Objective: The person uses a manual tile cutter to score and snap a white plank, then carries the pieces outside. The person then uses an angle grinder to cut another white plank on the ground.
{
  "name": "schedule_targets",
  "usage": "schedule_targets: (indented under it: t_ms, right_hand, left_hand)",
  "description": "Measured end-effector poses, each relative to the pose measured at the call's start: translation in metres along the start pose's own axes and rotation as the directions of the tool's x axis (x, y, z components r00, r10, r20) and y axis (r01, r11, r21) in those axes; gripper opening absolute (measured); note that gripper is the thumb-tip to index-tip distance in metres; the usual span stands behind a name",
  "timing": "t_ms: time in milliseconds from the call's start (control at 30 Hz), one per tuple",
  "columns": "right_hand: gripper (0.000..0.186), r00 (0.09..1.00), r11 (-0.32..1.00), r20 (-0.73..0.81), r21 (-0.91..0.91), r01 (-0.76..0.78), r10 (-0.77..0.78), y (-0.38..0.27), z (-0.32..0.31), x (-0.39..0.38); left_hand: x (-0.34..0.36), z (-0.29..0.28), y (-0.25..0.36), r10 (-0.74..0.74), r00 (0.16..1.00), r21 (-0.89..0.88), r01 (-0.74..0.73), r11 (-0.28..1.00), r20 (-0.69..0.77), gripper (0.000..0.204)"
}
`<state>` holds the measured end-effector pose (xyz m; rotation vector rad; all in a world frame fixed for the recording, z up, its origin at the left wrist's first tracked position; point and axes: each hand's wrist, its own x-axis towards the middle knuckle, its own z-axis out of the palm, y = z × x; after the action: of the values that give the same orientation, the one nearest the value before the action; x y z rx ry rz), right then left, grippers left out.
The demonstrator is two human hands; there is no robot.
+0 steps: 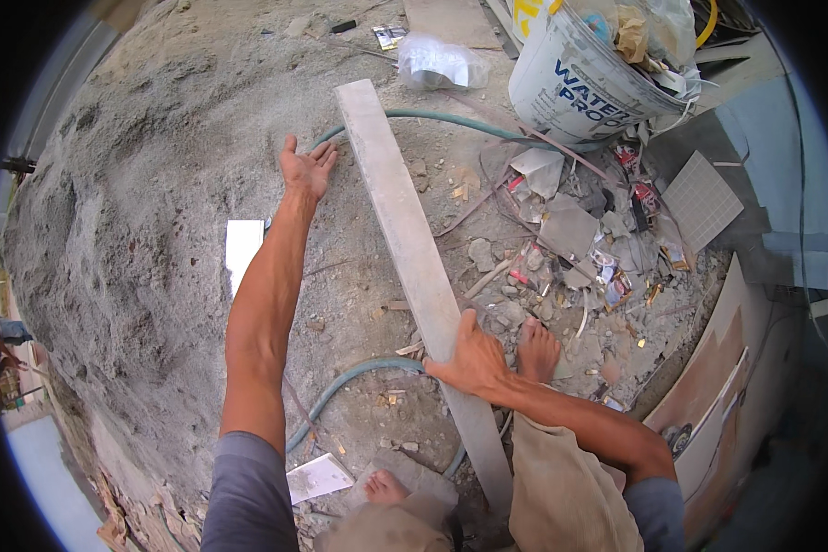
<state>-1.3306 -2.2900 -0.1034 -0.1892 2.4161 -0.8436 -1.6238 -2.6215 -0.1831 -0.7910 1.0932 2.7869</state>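
A long, straight, dusty grey bar [405, 212] with a flat face slants from the far middle down to between my legs. My right hand [474, 357] grips it in its lower half, the thumb on the near face and other fingers partly hidden. My left hand [307, 169] is off the bar, to the left of its far end. Its palm is turned up, the fingers are spread and nothing is in it. Beneath the bar a green hose [359, 370] curves over the ground.
A big mound of grey sand [138, 230] rises on the left. At the far right stands a white bucket [561, 87] stuffed with rubbish. Rubble and litter [570, 230] lie right of the bar, beside a square tile [701, 201]. My bare foot [537, 350] is next to the debris.
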Motion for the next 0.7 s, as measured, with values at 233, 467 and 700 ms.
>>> schedule_targets:
  t_ms: [233, 467, 700]
  right_hand:
    - [0.085, 0.998, 0.999, 0.029, -0.022, -0.049, 0.050, 0.006, 0.007, -0.003]
    - [0.085, 0.990, 0.996, 0.123, -0.067, -0.066, 0.074, -0.001, 0.014, 0.006]
    - [0.081, 0.984, 0.997, 0.165, -0.051, -0.063, 0.071, -0.005, 0.012, 0.008]
  left_hand:
    - [-0.009, 0.012, -0.009, 0.042, 0.999, 0.010, -0.041, 0.999, -0.017, 0.105]
    - [0.017, 0.015, -0.001, 0.021, 0.997, -0.114, -0.030, 0.993, -0.079, 0.104]
    - [0.038, 0.012, 0.024, 0.023, 0.998, -0.229, -0.036, 0.973, -0.059, 0.104]
